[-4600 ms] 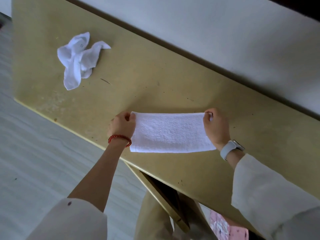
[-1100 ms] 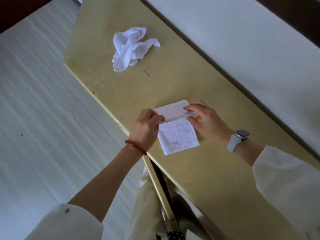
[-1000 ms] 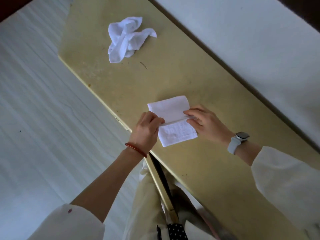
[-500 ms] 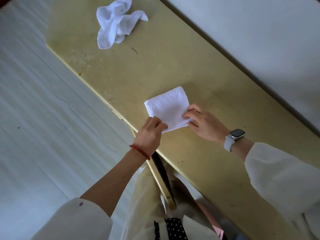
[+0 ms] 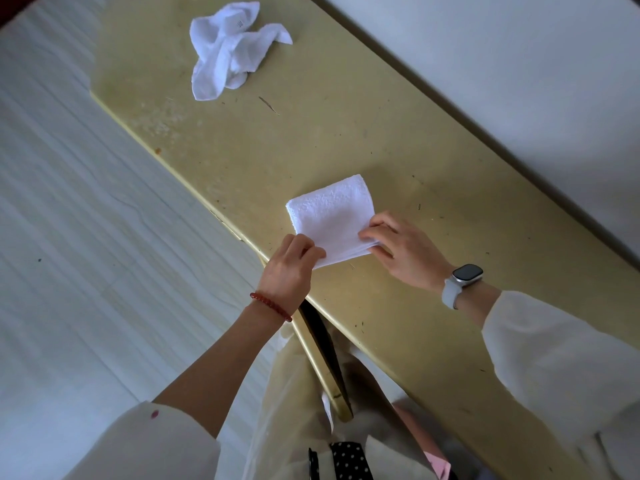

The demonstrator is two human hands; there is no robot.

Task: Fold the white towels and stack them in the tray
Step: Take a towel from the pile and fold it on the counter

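A white towel folded into a small square [image 5: 332,216] lies near the front edge of the yellow table [image 5: 398,140]. My left hand [image 5: 289,271] pinches its near left corner. My right hand [image 5: 398,251] pinches its near right corner, fingers curled on the layered edge. A second white towel [image 5: 228,53] lies crumpled at the table's far left end. No tray is in view.
The table runs diagonally, with a white wall [image 5: 519,64] along its far side and pale floor [image 5: 86,237] to the left. A dark table leg [image 5: 325,355] stands below the front edge, close to my legs.
The long folded strip has been folded over into a small square. In the last second both hands brought the near edge down and now pinch its near corners.
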